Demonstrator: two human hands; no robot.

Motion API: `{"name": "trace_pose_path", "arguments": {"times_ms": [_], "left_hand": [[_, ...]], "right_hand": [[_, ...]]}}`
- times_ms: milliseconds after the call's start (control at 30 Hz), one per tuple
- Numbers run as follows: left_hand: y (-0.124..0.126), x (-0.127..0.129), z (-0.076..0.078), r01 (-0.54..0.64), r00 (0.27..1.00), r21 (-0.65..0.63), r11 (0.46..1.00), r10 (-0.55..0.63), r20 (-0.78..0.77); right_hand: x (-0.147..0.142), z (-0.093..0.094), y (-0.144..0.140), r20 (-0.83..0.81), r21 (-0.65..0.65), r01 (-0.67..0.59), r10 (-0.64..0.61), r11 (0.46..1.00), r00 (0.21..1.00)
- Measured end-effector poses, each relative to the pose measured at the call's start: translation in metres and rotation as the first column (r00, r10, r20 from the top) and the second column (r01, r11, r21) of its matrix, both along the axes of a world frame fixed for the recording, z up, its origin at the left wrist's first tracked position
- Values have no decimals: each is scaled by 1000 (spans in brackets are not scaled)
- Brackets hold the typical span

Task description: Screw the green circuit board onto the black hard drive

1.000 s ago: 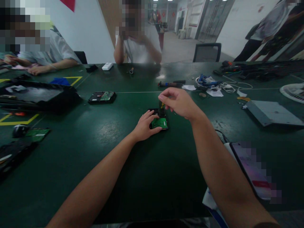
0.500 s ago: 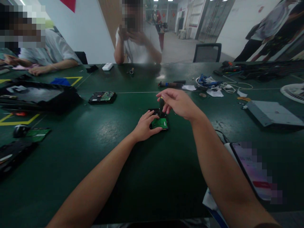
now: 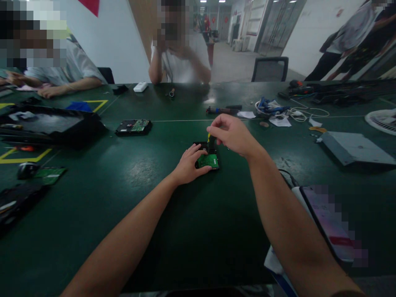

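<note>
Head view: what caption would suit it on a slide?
Left hand steadies a hard drive; right hand holds a screwdriver upright over it.

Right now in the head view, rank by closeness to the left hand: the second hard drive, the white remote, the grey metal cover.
1. Second hard drive, to the left of the left hand, slightly farther back.
2. White remote, at the far edge, left of centre.
3. Grey metal cover, far off to the right.
</note>
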State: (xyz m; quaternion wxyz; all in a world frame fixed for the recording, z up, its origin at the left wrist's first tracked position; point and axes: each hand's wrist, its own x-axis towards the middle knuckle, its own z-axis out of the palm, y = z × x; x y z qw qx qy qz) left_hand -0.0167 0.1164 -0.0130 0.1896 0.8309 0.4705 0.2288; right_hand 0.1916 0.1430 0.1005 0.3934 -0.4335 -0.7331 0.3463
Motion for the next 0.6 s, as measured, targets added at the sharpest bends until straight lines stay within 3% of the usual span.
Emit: {"name": "trace_pose_path", "arguments": {"times_ms": [333, 600], "left_hand": [[2, -1, -5, 6, 1000, 22, 1000, -7, 9], [0, 0, 0, 1, 1000, -1, 1000, -1, 9]], "right_hand": [[3, 0, 2, -60, -57, -176, 173, 983, 983], [4, 1, 2, 20, 40, -6, 5, 999, 1000]]}}
